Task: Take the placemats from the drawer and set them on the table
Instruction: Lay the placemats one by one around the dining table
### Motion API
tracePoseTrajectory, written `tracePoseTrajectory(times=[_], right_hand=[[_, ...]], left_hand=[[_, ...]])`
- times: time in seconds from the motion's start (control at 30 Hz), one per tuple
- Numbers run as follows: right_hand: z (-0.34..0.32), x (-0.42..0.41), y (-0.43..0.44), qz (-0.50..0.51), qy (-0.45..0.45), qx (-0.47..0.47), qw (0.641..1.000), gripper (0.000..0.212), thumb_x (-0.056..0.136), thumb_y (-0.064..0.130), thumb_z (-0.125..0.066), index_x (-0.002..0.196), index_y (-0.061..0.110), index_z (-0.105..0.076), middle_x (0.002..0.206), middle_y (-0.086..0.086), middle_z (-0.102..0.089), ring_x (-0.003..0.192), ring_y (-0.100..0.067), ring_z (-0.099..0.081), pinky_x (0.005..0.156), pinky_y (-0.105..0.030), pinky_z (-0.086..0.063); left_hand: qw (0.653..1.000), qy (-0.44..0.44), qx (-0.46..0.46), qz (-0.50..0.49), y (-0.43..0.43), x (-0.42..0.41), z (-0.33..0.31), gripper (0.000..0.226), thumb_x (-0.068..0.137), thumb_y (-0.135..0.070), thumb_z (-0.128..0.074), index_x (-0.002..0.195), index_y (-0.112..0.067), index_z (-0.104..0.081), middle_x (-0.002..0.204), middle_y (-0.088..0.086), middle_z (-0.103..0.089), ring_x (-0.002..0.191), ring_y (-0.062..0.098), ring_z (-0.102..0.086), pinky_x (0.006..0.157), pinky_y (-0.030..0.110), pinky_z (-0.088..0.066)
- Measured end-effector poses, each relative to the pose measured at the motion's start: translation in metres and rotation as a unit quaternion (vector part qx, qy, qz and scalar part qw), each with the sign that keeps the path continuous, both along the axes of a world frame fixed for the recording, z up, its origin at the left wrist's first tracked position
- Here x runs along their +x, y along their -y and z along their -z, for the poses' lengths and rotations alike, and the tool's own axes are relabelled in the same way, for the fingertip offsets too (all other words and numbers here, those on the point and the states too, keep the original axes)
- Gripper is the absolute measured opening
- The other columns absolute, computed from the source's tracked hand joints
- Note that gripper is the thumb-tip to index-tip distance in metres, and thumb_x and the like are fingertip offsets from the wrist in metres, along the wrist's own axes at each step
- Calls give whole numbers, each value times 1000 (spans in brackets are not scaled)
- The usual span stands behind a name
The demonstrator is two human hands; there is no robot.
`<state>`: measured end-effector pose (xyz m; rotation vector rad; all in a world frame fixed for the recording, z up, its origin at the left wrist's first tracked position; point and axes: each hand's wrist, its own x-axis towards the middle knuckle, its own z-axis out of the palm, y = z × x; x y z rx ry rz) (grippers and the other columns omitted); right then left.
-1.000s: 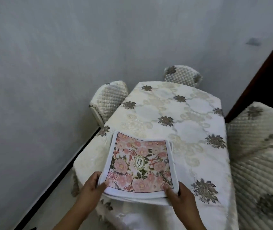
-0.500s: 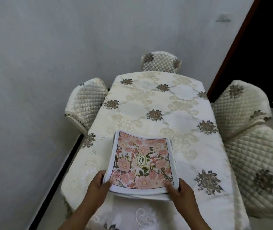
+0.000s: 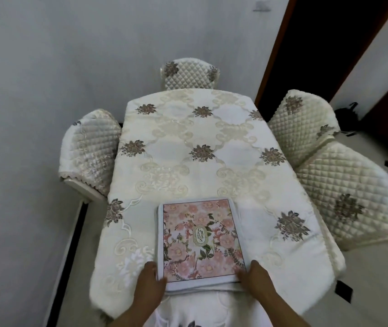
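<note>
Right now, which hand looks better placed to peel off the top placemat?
Probably the right hand: its thumb lies on a corner of the top placemat, while the left hand grips the side of the stack.

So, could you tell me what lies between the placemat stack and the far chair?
Only bare embroidered tablecloth from the placemat stack to the far chair, in the head view.
</note>
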<state>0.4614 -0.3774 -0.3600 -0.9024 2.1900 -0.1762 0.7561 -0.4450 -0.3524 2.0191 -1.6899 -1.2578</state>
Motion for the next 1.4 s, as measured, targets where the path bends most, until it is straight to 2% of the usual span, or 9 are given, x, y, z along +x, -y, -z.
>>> tracePoseTrajectory(times=[0.17, 0.3, 0.47, 0.63, 0.77, 0.87, 1.1, 1.23, 1.4], right_hand=[[5, 20, -3, 24, -99, -39, 994, 35, 86, 34, -61, 105, 8, -46, 107, -16, -52, 100, -36, -56, 79, -39, -45], [0, 31, -5, 26, -159, -90, 983, 28, 88, 30, -61, 98, 6, -51, 98, -17, -54, 91, -37, -56, 70, -40, -45], [-10, 33, -6, 38, -131, -120, 983, 20, 94, 25, -53, 81, 15, -41, 87, -14, -62, 85, -35, -62, 65, -37, -43], [-38, 32, -8, 64, -97, -169, 979, 31, 93, 19, -56, 68, 20, -37, 65, 4, -47, 69, -28, -54, 59, -33, -36], [-63, 18, -20, 117, -95, -240, 959, 37, 93, 13, -56, 63, 16, -35, 58, -2, -46, 59, -24, -47, 53, -35, -31], [-82, 8, -33, 142, -98, -287, 942, 39, 94, 17, -55, 63, 14, -32, 54, -2, -42, 54, -22, -41, 50, -31, -28], [-115, -38, -77, 218, -84, -348, 908, 42, 94, 17, -57, 62, 15, -29, 55, -1, -34, 53, -18, -33, 52, -35, -26], [-127, -82, -120, 246, -93, -369, 891, 42, 92, 16, -59, 61, 16, -31, 54, 0, -33, 52, -16, -32, 51, -35, -26], [-147, -162, -205, 261, -108, -386, 878, 38, 93, 17, -58, 62, 22, -36, 57, 1, -44, 53, -12, -39, 51, -30, -31]], left_hand=[[1000, -6, -2, 30, 8, 0, 5, 34, 76, -10, -69, 109, -13, -63, 94, 4, -70, 85, 20, -65, 70, 27, -49], [999, 17, -24, 27, 13, 4, 14, 31, 72, -16, -70, 103, -15, -69, 89, 6, -72, 86, 26, -66, 73, 31, -52], [1000, -7, 0, 27, 9, -1, -19, 10, 84, -13, -63, 88, -18, -55, 79, 0, -60, 77, 21, -56, 60, 25, -40], [998, -38, -12, 43, 18, -2, -40, 14, 87, -16, -62, 78, -20, -52, 76, -2, -57, 74, 20, -54, 60, 30, -37], [995, -68, -54, 41, 33, 3, -62, 21, 87, -21, -67, 73, -10, -55, 67, 5, -56, 65, 21, -51, 58, 32, -35], [989, -106, -88, 48, 38, -5, -83, 23, 85, -23, -70, 70, -12, -57, 61, 0, -53, 59, 18, -47, 55, 31, -34], [976, -164, -111, 88, 20, -60, -117, 12, 85, -27, -72, 78, -19, -67, 74, 10, -69, 71, 27, -63, 61, 33, -42], [968, -178, -130, 118, -10, -114, -131, 14, 85, -22, -72, 74, -18, -66, 69, 10, -64, 62, 23, -56, 59, 32, -37], [959, -202, -126, 152, -72, -214, -145, 8, 86, -23, -71, 80, -17, -68, 72, 9, -69, 63, 22, -62, 57, 33, -47]])
